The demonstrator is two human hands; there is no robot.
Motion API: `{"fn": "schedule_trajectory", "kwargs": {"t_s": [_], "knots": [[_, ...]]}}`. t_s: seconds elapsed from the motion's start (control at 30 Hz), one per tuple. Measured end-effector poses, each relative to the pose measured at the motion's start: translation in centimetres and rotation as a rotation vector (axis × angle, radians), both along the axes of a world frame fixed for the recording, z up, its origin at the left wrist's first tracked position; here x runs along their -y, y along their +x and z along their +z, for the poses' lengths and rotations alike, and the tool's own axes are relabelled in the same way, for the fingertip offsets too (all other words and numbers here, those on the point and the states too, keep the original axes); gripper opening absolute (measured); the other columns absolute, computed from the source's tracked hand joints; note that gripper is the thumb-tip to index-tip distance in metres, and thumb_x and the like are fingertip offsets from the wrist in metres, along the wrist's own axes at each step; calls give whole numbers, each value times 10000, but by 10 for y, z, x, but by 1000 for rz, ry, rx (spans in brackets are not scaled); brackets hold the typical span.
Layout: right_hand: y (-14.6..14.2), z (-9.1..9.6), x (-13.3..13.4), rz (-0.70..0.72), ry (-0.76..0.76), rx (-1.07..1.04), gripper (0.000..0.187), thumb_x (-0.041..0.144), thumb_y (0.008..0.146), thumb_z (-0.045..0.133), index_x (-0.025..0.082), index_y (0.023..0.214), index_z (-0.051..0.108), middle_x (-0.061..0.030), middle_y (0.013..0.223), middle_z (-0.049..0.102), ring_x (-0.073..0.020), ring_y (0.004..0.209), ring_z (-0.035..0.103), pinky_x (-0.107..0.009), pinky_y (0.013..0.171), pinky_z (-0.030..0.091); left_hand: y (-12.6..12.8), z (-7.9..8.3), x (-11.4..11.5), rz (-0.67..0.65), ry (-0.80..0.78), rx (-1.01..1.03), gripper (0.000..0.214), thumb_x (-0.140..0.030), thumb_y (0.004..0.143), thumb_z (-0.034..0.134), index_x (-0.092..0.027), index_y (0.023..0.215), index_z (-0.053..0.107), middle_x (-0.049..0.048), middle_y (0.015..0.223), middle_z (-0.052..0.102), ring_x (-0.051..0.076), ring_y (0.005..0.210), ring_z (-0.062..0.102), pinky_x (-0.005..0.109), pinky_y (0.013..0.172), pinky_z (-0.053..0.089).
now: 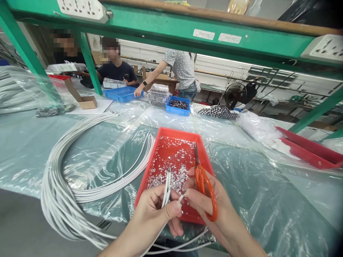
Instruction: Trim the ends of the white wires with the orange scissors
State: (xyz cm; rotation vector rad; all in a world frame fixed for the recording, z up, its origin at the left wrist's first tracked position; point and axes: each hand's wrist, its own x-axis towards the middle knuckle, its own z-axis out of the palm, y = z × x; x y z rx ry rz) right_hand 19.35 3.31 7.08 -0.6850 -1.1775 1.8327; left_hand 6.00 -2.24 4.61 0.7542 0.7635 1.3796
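At a plastic-sheeted workbench (268,200), the left hand (154,210) pinches a thin white cable end (167,185) between thumb and forefingers, its tip standing upright over the near half of a shallow red plastic tray (160,141). The right hand (211,203) is closed around small orange-handled scissors (205,187), fingers through the loop, the dark blades pointing away over the tray; its fingertips also meet the cable just beside the left thumb. The tray floor is strewn with silvery-white clippings (174,160) (too small to tell apart).

The tray's near edge is hidden behind both hands. To its left, a large coil of white cables (61,192) arcs across the sheet, touching the tray's left rim and running off the bench's near edge; loose strands pass under the wrists and are cut off at the bottom of the view. To the right the sheet lies open as far as two stacked red trays (308,150) at the far side.

Beyond, a green steel frame (166,26) crosses overhead. Other people stand and sit near blue bins (177,105), their work hard to make out.
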Motion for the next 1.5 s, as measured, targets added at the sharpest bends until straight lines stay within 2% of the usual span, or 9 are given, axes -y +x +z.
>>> {"fn": "schedule_trajectory", "kwargs": {"t_s": [0.17,0.3,0.4,0.57,0.73,0.97,1.13,1.3,1.5], "knots": [[-2,-2,3,114,15,-9,303,223,689,769,240,914,567,57,708,599,-96,569,566,-240,562,461,-3,-5,-4,0,63,21,215,-307,702,731,-144,736,595,-23,540,650,75,411,604,120,434,462],[-5,6,11,53,118,17,316,201,693,769,261,906,543,64,716,609,-91,545,590,-203,503,466,-4,-11,-5,38,100,-19,205,-303,714,721,-144,730,592,-25,486,630,63,384,559,118,423,444],[-7,10,17,-4,131,21,272,211,704,759,269,871,553,60,727,611,-111,534,618,-216,465,497,-3,-12,-4,34,106,-31,165,-269,727,713,-150,738,599,-24,460,628,61,376,545,113,405,433],[-8,8,20,26,131,-25,258,188,744,723,285,887,532,57,750,615,-119,525,631,-223,443,481,-3,-8,-1,89,70,-82,175,-277,705,729,-152,714,606,-36,443,597,52,372,522,110,399,407],[-3,5,16,11,166,69,310,215,700,763,264,904,534,44,759,616,-98,564,590,-208,497,445,-5,-9,-1,87,95,-151,189,-288,703,727,-152,704,596,-60,466,528,38,366,489,95,366,315],[1,2,10,46,108,99,330,263,679,775,242,920,551,38,716,608,-102,596,527,-235,557,408,-4,-10,-3,58,116,-181,212,-317,711,716,-151,699,583,-65,456,483,40,373,425,124,382,293],[3,-8,5,106,-7,89,370,288,659,776,244,957,561,48,715,549,-106,599,497,-230,535,367,-5,-10,-2,35,98,-197,239,-342,704,717,-145,699,581,-65,451,470,44,375,409,137,377,253],[0,-4,7,100,-33,19,314,233,694,753,241,949,570,54,696,583,-93,601,539,-229,600,437,-7,-13,-6,-10,79,-97,229,-326,704,725,-144,705,586,-66,415,482,30,349,384,127,363,223],[-1,6,16,39,160,77,294,187,674,771,254,870,562,54,799,587,-103,615,588,-231,595,487,-5,-11,-4,-84,50,113,161,-278,740,703,-162,762,593,-21,571,630,33,333,538,62,298,266]]}}
